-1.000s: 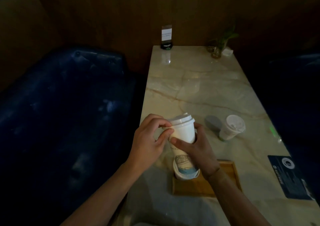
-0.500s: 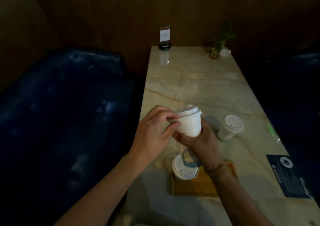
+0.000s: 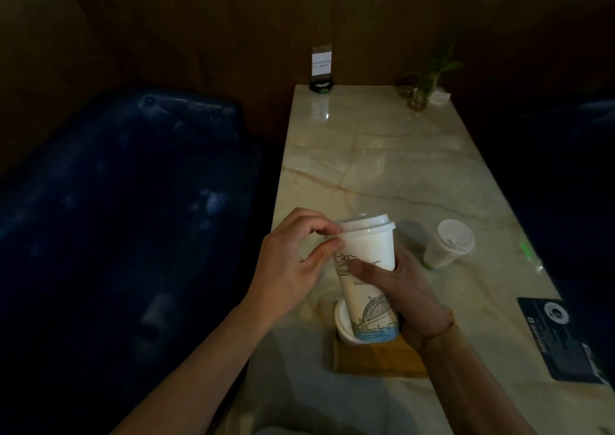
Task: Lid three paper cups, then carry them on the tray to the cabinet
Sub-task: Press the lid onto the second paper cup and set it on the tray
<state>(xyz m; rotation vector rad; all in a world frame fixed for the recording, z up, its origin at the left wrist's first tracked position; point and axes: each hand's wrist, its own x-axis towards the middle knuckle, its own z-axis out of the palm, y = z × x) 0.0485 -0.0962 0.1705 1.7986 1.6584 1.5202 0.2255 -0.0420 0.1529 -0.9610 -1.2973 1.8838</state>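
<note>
Right hand (image 3: pixel 407 293) is gripping the printed cup (image 3: pixel 366 278); left hand (image 3: pixel 293 265) is pinching its lid (image 3: pixel 366 224); two lidded cups are waiting, one (image 3: pixel 344 326) on the tray (image 3: pixel 376 359), one (image 3: pixel 449 243) beside; carrying is remaining.

Single view: head-worn wide-angle camera, looking forward and down along the length of a marble table (image 3: pixel 382 168).

Position: at the table's near short end, above and close to the two hands; the left hand (image 3: pixel 293 265) and right hand (image 3: pixel 409 288) fill the lower centre, with both forearms entering from the bottom edge.

Facing: toward the far end, where a small sign stand (image 3: pixel 321 68) and a potted plant (image 3: pixel 424 81) stand against a wooden wall.

Framing: a dark blue seat (image 3: pixel 116 218) fills the left side; the right side is dark.

Distortion: straight edges bow outward near the borders.

No second view shares the scene.
</note>
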